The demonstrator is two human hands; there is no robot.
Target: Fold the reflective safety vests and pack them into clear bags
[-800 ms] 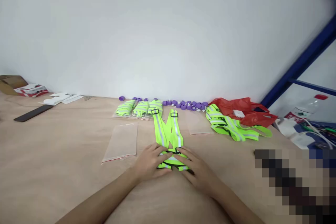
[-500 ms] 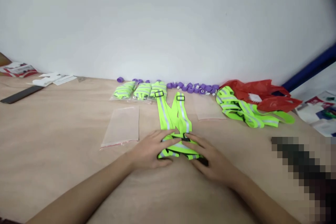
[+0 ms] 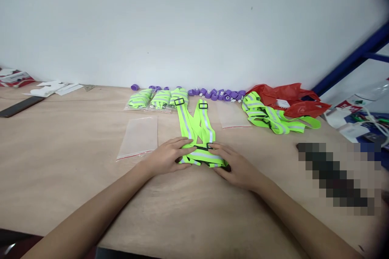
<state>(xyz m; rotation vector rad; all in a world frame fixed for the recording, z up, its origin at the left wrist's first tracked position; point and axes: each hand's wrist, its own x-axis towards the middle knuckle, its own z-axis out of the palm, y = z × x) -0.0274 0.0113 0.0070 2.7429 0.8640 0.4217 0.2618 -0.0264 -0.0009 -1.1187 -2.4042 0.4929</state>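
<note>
Left hand: my left hand (image 3: 165, 156) is lying flat, fingers spread and uncurled, pressing on the left end of the folded part of the reflective strap vest (image 3: 199, 139); nothing is being clasped, only held down.
Right hand: my right hand (image 3: 235, 164) is resting the same way on the right end of the fold, fingers loosely extended over the black buckle, palm partly on the table (image 3: 75, 178).
Vest, place: it is lying mid-table, nearer the front edge than the back, its two long straps running away from me toward the back edge.
Beside it: an empty clear bag (image 3: 138, 137) is lying just left of my left hand; a second clear bag (image 3: 231, 115) is sitting to the right of the straps.
Back edge: three bagged vests (image 3: 158, 99) are lying in a row, with purple caps (image 3: 217, 94) lined behind them; loose vests (image 3: 270, 115) are heaped against a red plastic bag (image 3: 288, 99) toward the right.
Risk, springing: I am judging that the slick webbing is likely to unfold if either palm is easing off.
Risk, skew: uneven pressure could be sliding one strap sideways, leaving a crooked bundle.
Risk, snag: the buckle may be catching under my right fingers and dragging the fold open.
</note>
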